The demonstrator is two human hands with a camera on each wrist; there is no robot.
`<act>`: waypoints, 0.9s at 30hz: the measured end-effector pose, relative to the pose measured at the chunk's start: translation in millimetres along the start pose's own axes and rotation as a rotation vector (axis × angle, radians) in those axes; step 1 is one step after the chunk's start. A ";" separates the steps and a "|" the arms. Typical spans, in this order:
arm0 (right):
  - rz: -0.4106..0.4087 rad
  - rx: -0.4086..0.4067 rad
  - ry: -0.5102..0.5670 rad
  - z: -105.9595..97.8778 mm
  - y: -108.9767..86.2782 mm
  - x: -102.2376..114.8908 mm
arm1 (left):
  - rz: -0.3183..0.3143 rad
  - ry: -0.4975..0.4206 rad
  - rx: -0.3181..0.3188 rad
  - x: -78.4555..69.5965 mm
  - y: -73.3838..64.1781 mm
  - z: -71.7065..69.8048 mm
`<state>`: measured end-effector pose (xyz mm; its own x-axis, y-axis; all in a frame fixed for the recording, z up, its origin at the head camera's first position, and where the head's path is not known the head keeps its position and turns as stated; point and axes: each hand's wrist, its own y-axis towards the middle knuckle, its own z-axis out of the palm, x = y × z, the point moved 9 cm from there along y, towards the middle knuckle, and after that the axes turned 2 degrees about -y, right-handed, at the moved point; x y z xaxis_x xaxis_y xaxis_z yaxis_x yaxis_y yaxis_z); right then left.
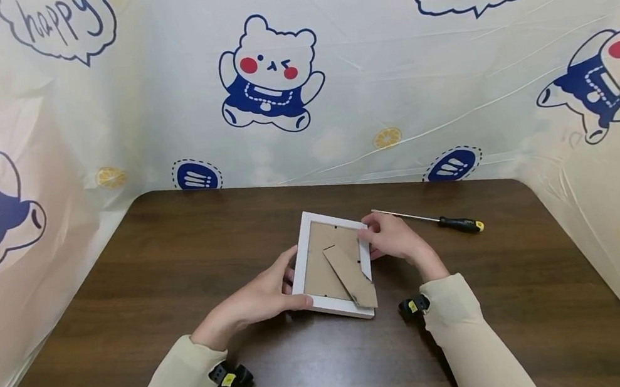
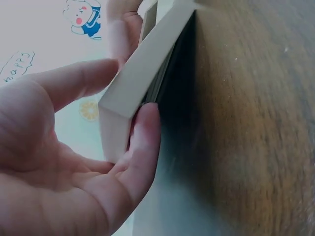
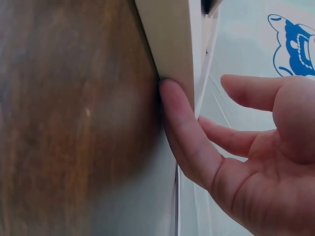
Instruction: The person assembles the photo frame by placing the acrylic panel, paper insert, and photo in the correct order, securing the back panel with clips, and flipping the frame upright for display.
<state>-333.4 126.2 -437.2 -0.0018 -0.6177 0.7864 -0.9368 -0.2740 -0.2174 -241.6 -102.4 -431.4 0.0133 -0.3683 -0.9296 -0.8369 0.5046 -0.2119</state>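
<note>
A white picture frame [image 1: 300, 264] lies back side up in the head view, with a brown backing board [image 1: 317, 237] and a slanted easel stand [image 1: 350, 274] on it. My left hand [image 1: 255, 297] holds the frame's near left corner. In the left wrist view the left thumb rests on the rim [image 2: 140, 69] and a fingertip [image 2: 147, 118] reaches underneath. At the far right corner is my right hand [image 1: 396, 238]. Its fingers [image 3: 189, 132] touch the frame's side in the right wrist view, while the thumb [image 3: 251, 93] stands apart from it.
A screwdriver [image 1: 461, 223] with a black and yellow handle lies just beyond the right hand, its shaft pointing left. The brown wooden table [image 1: 180, 251] is bordered by a printed curtain [image 1: 180, 93] at the back and sides. Small black cameras [image 1: 238, 377] sit on both wrists.
</note>
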 end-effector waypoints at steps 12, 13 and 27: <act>-0.005 -0.046 0.000 -9.6 -1.4 4.4 | 0.070 0.053 -0.166 -12.7 1.0 -9.0; -0.012 -0.050 -0.004 -10.9 -2.2 5.7 | 0.071 0.083 -0.192 -13.7 0.4 -11.0; -0.083 -0.095 0.152 -21.5 -7.8 21.5 | 0.177 0.360 -0.438 -43.6 -16.7 -32.4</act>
<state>-333.7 130.9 -406.2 0.0305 -0.4755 0.8792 -0.9649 -0.2437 -0.0983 -245.9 -120.0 -377.5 -0.2694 -0.5883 -0.7624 -0.9583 0.2418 0.1521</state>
